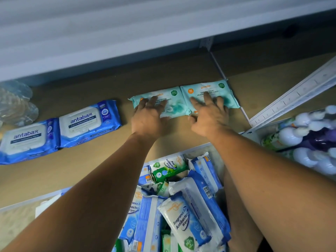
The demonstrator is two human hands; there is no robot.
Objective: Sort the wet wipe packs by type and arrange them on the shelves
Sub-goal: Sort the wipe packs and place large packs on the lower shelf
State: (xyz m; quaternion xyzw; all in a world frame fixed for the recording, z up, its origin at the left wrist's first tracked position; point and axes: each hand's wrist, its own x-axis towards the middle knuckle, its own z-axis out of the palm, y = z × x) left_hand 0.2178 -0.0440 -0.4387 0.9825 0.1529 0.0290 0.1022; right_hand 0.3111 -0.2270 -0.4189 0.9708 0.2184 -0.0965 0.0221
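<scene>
Two teal Guardian wipe packs lie side by side on the wooden shelf (181, 130). My left hand (149, 117) rests with spread fingers on the left teal pack (172, 102). My right hand (209, 113) lies on the right teal pack (225, 95), fingers stretched forward. To the left on the same shelf lie two blue Antabax packs, one near the middle (89, 122) and one at the far left (27, 140). Below the shelf edge a box (212, 151) holds several mixed packs, blue-white fragrance-free ones (185, 220) and a green pine one (167, 168).
An upper shelf edge (127, 50) runs overhead. A white shelf divider rail (291, 99) slants at the right. Bottles with white caps (309, 142) crowd the lower right. Clear plastic items (16, 104) sit at the far left of the shelf.
</scene>
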